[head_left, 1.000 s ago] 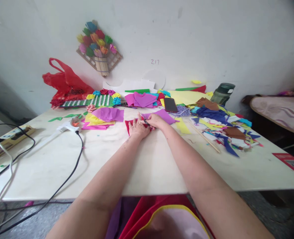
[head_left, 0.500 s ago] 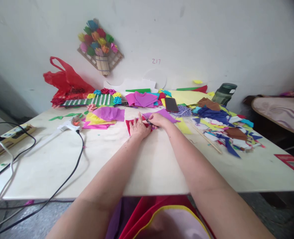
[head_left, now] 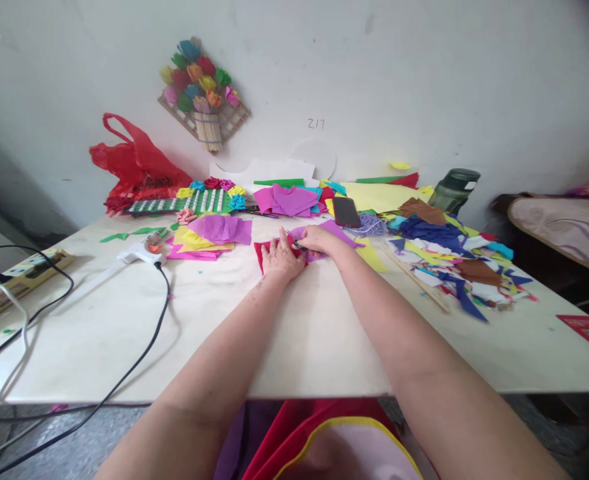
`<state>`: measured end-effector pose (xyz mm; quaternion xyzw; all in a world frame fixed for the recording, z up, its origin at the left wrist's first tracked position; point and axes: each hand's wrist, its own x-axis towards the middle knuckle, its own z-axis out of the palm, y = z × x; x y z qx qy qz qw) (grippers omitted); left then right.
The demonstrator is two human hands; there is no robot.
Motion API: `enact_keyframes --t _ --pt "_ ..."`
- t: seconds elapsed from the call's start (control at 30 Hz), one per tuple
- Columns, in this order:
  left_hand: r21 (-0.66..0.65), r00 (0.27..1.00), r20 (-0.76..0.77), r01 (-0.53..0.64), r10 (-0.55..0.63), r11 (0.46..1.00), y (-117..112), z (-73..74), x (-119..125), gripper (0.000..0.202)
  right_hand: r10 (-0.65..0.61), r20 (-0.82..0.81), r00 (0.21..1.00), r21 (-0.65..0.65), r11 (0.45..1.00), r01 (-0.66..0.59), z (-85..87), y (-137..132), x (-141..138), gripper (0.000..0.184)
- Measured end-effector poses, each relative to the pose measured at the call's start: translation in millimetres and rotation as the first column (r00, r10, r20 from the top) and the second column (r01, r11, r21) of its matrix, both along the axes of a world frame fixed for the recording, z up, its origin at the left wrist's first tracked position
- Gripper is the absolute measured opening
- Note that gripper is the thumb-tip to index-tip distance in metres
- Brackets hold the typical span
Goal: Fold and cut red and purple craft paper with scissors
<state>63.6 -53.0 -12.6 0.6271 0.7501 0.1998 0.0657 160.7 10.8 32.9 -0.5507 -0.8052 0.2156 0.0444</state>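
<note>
My left hand (head_left: 280,259) lies on a red piece of felt (head_left: 261,254) on the white table (head_left: 294,333), its fingers pressing the felt down. My right hand (head_left: 319,241) is closed round a small pair of scissors (head_left: 294,241) whose blades point left toward the red felt. Under and behind the right hand lies a purple sheet (head_left: 338,233). A stack of purple and yellow sheets (head_left: 212,235) sits just left of the hands.
A white glue gun (head_left: 134,253) with a black cable (head_left: 139,347) lies at the left, near a power strip (head_left: 19,277). A phone (head_left: 345,211), a green bottle (head_left: 454,190), a red bag (head_left: 134,167) and a heap of coloured scraps (head_left: 454,260) fill the back and right.
The hands stay on the red felt; the scissor blades have shifted slightly and the view has drifted a little to the right.
</note>
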Motion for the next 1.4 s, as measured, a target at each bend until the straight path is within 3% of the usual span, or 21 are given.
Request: enact_keyframes --t 0.17,0.53,0.9,1.27,1.4 --pt "0.016 1.0 0.0 0.012 -0.012 1.0 0 -1.7 0 0.087 -0.002 0.06 0.998 0.036 0.999 0.0 2.6 -1 -5 0.028" --pt "0.0 1.0 -0.017 0.0 0.0 1.0 -1 1.1 0 0.086 -0.022 -0.026 0.999 0.098 0.995 0.024 -10.1 10 1 0.036" --pt "-0.003 1.0 -0.009 0.005 -0.005 1.0 -1 1.3 0 0.086 -0.024 -0.069 0.997 0.049 0.998 0.027 -18.3 14 0 0.035" --pt "-0.024 1.0 -0.017 0.002 -0.002 1.0 0 2.0 0 0.088 -0.066 -0.146 0.987 0.019 0.997 0.07 -17.9 11 -2 0.032" --pt "-0.01 1.0 -0.024 0.001 -0.001 1.0 2 -1.2 -1 0.089 -0.027 -0.103 0.994 -0.003 1.0 0.027 -14.3 6 -2 0.03"
